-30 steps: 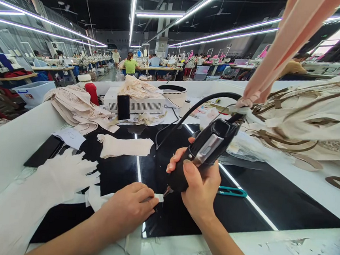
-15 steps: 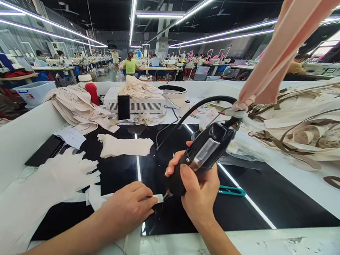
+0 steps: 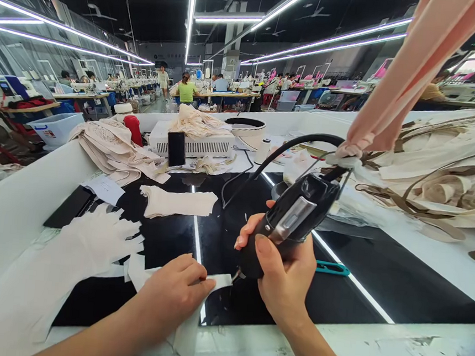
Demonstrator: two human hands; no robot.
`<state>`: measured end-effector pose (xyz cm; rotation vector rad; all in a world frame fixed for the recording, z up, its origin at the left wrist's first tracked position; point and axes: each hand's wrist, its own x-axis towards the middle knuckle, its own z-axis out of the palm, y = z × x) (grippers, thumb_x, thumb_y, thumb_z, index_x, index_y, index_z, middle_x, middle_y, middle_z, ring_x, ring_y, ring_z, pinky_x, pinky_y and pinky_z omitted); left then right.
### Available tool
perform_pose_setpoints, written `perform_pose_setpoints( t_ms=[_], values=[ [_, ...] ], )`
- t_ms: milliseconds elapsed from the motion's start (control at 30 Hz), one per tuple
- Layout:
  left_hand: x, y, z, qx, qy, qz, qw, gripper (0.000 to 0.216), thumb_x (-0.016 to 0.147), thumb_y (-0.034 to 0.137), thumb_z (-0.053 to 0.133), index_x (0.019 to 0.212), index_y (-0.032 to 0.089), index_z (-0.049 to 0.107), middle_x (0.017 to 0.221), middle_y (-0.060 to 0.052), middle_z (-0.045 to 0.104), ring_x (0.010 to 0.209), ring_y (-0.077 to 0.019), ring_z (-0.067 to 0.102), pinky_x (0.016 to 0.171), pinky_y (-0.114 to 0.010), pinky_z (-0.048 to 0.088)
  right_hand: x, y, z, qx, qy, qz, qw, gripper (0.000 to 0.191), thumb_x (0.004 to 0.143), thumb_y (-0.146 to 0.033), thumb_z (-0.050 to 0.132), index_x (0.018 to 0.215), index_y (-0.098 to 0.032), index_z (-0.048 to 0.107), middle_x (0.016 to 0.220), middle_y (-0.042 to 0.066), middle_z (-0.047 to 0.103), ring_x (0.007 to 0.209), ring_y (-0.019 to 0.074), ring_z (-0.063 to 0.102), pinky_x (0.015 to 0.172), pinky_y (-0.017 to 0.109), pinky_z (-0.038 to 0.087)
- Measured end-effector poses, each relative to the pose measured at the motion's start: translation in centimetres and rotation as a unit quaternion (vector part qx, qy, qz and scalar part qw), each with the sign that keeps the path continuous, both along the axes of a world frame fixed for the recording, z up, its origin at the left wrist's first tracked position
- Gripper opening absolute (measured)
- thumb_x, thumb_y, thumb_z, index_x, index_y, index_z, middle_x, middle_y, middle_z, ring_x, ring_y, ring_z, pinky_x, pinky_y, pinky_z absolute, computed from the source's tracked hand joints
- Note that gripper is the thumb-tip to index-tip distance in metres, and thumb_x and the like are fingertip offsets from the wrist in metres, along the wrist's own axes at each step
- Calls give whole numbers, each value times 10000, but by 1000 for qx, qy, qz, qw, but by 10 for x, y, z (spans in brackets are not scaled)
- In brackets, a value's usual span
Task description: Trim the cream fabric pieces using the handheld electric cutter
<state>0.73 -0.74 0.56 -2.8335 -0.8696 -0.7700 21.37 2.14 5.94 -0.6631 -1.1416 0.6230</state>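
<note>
My right hand (image 3: 289,277) is wrapped round a black corded handheld tool (image 3: 251,257) with a clear window and a thin metal tip pointing down. The tip is at the end of a narrow white fabric strip (image 3: 222,281); whether they touch I cannot tell. My left hand (image 3: 178,289) pinches that strip against the black board (image 3: 251,306), its fingers closed. Left of this hand lie pale fabric pieces (image 3: 94,243) with fringed ends. A teal thread snipper (image 3: 333,268) lies right of my right hand. A knotted pink cloth band (image 3: 387,102) holds the tool's top end from above.
Behind the board stand a white vented box (image 3: 202,146), a phone (image 3: 176,149) and a thread spool (image 3: 262,151). A folded fabric piece (image 3: 181,202) lies mid-board. Fabric heaps flank both sides. A black cable (image 3: 290,144) arches from the tool. People sit at sewing machines beyond.
More of the strip's end shows beyond my left fingertips. The view has shifted slightly, so most things appear a little further right. Both hands keep their holds.
</note>
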Motion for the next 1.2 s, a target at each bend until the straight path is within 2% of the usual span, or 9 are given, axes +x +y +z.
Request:
perform_pose_setpoints(
  t_ms=[133,267,433,633,933,1100,1200],
  values=[
    [0,0,0,22,-7,-15,1000,200,1135,15,581,1216,130,723,980,-36,731,892,-210,711,1042,-415,682,0,-3,1,4,5,1,1000,321,957,-487,929,1026,-284,691,834,-41,783,580,141,704,558,266,636],
    [1,0,-3,35,-25,-27,999,178,1142,19,594,1211,120,723,1029,-54,753,963,-204,741,1013,-353,689,-1,-3,4,-2,8,3,1000,359,946,-533,941,1016,-283,692,828,-32,774,566,149,689,536,277,617],
    [1,-1,-4,19,-19,-18,999,208,1137,7,593,1236,137,723,1061,-57,769,980,-201,759,1006,-356,704,-1,2,6,5,21,1,1000,399,947,-527,945,1194,-311,718,809,-49,770,560,160,692,539,293,623],
    [3,-2,-3,-2,-35,-26,999,178,1146,28,608,1215,143,725,1051,-52,763,959,-201,749,992,-352,704,-2,1,6,-5,13,0,1000,394,925,-533,961,1119,-298,711,812,-39,778,555,156,701,527,283,626],
    [1,-3,-9,-30,-51,-16,998,231,1139,14,575,1231,161,728,1026,-43,737,950,-210,727,907,-328,709,0,0,1,2,12,5,1000,380,955,-468,933,1222,-304,718,846,-37,786,575,160,707,542,294,642],
    [1,-4,-4,-9,-33,-9,999,271,1133,5,568,1270,174,729,1008,-27,716,901,-193,695,1038,-381,690,0,0,1,5,26,14,1000,385,954,-423,935,1250,-299,723,850,-34,792,582,157,713,552,293,641],
    [2,-4,-1,13,-34,-15,999,271,1132,0,554,1257,157,735,1002,-29,711,891,-192,684,1043,-377,682,-1,0,2,-1,30,13,999,376,941,-404,942,1226,-293,722,833,-43,784,576,153,710,557,288,633]
  ],
)
